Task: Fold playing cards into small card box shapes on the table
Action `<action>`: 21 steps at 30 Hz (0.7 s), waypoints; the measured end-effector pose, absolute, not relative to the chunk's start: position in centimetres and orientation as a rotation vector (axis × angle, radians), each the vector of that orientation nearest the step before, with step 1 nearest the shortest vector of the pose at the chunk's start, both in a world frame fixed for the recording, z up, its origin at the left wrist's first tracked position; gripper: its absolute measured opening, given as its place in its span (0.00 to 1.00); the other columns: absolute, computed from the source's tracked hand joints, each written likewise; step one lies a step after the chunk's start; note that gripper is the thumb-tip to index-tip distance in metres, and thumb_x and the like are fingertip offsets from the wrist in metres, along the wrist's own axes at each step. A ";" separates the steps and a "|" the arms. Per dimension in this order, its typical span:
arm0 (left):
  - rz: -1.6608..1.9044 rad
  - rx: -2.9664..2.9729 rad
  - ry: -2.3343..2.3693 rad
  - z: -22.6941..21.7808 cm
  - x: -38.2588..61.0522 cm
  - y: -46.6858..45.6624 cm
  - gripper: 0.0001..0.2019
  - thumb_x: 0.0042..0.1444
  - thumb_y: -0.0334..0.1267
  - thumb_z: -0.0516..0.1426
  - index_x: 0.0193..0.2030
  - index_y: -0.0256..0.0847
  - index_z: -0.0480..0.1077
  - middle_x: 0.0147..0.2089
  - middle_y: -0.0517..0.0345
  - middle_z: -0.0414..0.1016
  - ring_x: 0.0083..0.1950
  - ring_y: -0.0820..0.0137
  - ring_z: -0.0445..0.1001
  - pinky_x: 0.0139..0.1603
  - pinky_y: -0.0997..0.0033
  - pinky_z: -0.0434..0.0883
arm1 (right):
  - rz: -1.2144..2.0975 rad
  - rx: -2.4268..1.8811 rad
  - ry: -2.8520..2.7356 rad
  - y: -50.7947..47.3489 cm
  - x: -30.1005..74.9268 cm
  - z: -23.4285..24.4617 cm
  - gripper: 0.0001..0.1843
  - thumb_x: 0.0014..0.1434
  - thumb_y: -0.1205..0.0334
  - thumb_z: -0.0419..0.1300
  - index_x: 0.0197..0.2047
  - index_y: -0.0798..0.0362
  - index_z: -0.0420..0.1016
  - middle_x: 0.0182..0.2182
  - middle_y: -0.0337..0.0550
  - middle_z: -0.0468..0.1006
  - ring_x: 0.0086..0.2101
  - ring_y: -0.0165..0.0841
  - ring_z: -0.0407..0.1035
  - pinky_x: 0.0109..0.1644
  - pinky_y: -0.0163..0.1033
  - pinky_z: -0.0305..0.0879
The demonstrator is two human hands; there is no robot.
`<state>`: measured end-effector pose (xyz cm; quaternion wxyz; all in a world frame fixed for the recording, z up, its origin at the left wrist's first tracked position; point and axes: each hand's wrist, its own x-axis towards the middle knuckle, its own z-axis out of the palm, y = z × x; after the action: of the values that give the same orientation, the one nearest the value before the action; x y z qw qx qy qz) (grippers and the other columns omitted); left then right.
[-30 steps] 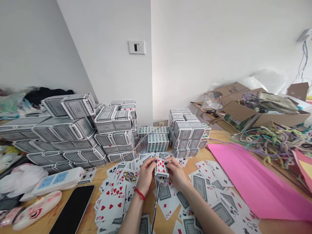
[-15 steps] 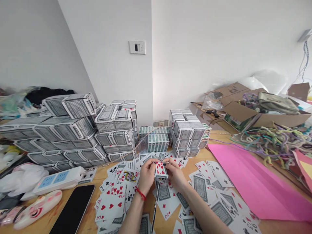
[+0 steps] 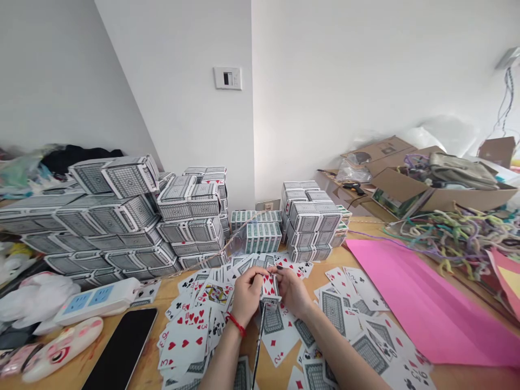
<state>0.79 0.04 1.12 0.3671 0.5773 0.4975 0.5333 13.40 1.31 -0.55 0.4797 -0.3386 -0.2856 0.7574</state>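
Note:
My left hand [image 3: 245,297] and my right hand [image 3: 293,291] meet low in the middle of the view, both closed round a small folded block of playing cards [image 3: 270,288] with red hearts on its top face. A red cord circles my left wrist. Loose playing cards [image 3: 190,330] lie scattered face up and face down on the wooden table [image 3: 158,303] under and around my hands. A thin dark rod [image 3: 259,346] runs from below the block toward me.
Stacks of card-built boxes [image 3: 122,216] stand behind at the left and centre [image 3: 311,222]. A white power strip [image 3: 95,299], a black phone [image 3: 122,349], pink paper [image 3: 422,303], coloured pipe cleaners [image 3: 455,233] and cardboard boxes [image 3: 430,189] fill the rest.
The hearts block has tilted and narrowed between my fingers; both hands have shifted slightly and closed in on it.

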 end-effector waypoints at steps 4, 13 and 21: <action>1.361 1.509 1.285 1.1 0.6 0.0 0.11 0.46 0.30 0.48 0.26 0.41 0.71 0.31 0.58 0.74 0.35 0.68 0.70 0.39 0.72 0.65 | 1.830 -0.877 -0.763 1.5 13.5 -0.6 0.14 0.42 0.53 0.62 0.22 0.53 0.64 0.14 0.31 0.60 0.16 0.24 0.53 0.19 0.30 0.48; 1.376 1.559 1.201 1.4 0.5 0.0 0.10 0.48 0.32 0.50 0.32 0.41 0.73 0.33 0.56 0.71 0.38 0.67 0.68 0.41 0.70 0.65 | 1.833 -0.762 -0.856 1.6 13.9 -1.0 0.15 0.41 0.54 0.65 0.25 0.55 0.67 0.17 0.33 0.64 0.17 0.23 0.55 0.22 0.30 0.50; 1.313 1.368 1.262 0.8 0.6 0.2 0.11 0.46 0.37 0.54 0.37 0.39 0.70 0.34 0.56 0.71 0.37 0.68 0.68 0.38 0.70 0.65 | 1.484 -0.918 -0.982 1.9 13.1 -2.3 0.14 0.44 0.51 0.61 0.29 0.52 0.68 0.20 0.34 0.66 0.20 0.26 0.57 0.25 0.32 0.53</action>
<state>0.64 0.16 0.79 0.4183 0.5455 0.5033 0.5236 13.11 1.87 -2.30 0.5394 -0.3859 -0.4130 0.6241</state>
